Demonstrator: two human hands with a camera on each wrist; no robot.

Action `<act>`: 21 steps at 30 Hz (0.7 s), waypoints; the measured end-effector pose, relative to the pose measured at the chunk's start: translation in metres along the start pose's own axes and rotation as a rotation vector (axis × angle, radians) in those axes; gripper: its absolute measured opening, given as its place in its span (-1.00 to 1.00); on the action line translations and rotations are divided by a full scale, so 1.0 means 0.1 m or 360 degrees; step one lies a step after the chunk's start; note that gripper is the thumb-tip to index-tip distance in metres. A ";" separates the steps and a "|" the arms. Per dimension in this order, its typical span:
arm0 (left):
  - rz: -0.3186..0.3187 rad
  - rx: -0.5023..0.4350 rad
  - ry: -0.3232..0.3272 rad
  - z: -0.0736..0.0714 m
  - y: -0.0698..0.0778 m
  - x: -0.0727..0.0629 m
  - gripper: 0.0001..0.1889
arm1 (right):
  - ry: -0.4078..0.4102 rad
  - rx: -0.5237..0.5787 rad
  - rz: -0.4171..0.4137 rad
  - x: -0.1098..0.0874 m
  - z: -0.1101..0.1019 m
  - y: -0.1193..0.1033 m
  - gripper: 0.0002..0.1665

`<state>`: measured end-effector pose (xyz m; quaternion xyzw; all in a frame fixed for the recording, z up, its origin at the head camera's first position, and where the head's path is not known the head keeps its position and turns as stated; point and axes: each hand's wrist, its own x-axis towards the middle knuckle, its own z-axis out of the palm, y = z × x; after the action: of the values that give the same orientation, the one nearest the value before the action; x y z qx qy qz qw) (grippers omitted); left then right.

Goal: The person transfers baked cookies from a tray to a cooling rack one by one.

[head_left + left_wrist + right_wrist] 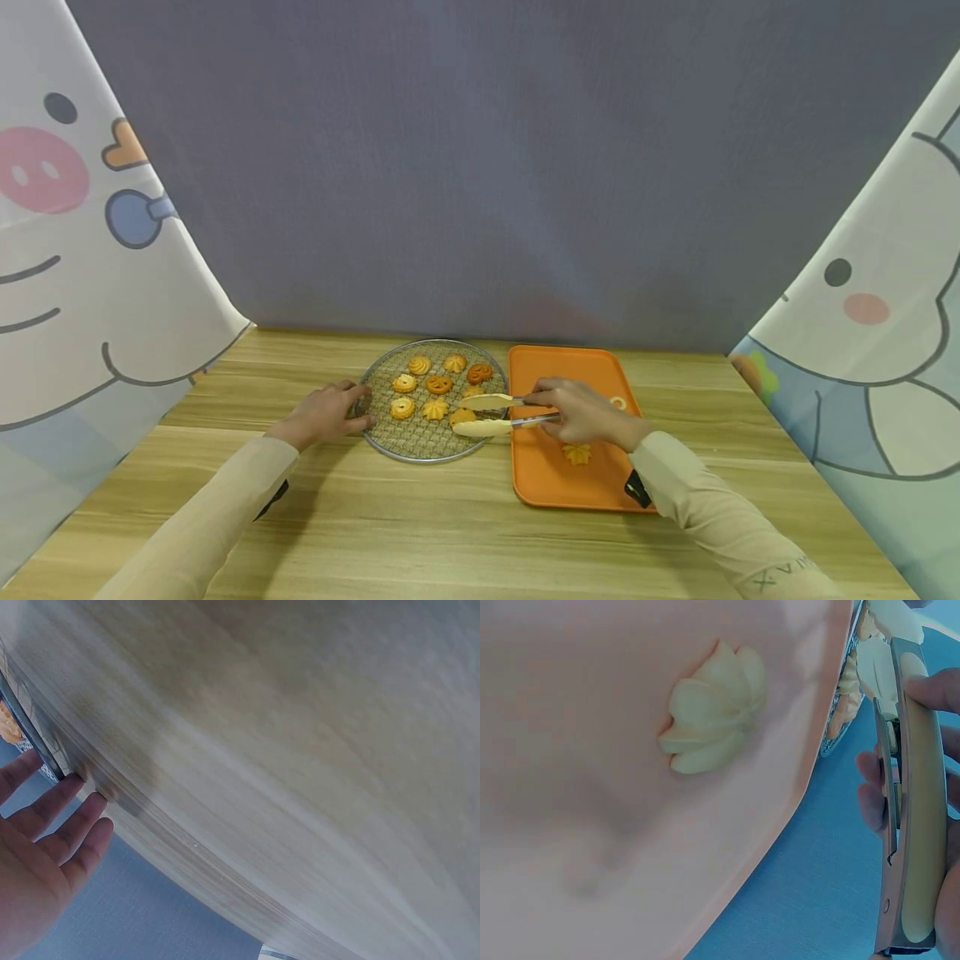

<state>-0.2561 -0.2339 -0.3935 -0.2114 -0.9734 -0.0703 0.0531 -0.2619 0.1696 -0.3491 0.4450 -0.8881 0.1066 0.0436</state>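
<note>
My left hand (pixel 318 414) is at the left rim of a round wire rack (pixel 420 459), its fingers fairly straight and touching the edge. Several cookies sit on the rack, among them pretzel-shaped ones (pixel 439 384) and piped ones (pixel 434 408). My right hand (pixel 577 410) grips a pair of tongs (pixel 483 427) with cream-coloured tips and metal arms. Those tips are spread over the rack's right side, around a golden cookie (pixel 461 416); whether they pinch it I cannot tell. Under my right wrist, a flower-shaped cookie (pixel 714 711) lies on an orange tray (pixel 551 492).
A pale ring-shaped cookie (pixel 618 402) lies toward the right side of the tray, partly behind my right hand. Tray and rack stand side by side on a wood-grain table (pixel 390 533). A grey fabric wall (pixel 480 167) rises behind them, with cartoon-printed panels at both sides.
</note>
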 end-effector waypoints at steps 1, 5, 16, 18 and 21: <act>0.0001 0.0001 0.0003 0.00 0.00 0.00 -0.44 | -0.0002 0.0003 0.0002 0.00 0.00 0.00 -0.56; 0.0000 0.0004 0.0007 0.00 0.00 0.00 -0.44 | 0.0008 0.0019 -0.0003 -0.01 0.01 0.01 -0.55; -0.0001 -0.0004 0.0004 0.01 0.00 0.01 -0.46 | 0.0023 0.0012 -0.0005 -0.02 0.01 0.01 -0.54; 0.0002 -0.0004 0.0005 0.01 0.00 0.00 -0.46 | 0.0037 0.0002 -0.0004 -0.03 0.00 0.01 -0.54; 0.0015 0.0001 0.0013 0.01 -0.01 0.01 -0.46 | 0.0056 -0.0018 -0.0009 -0.05 -0.02 0.01 -0.54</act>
<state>-0.2569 -0.2341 -0.3944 -0.2155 -0.9722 -0.0708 0.0574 -0.2600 0.1746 -0.3484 0.4453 -0.8865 0.1093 0.0621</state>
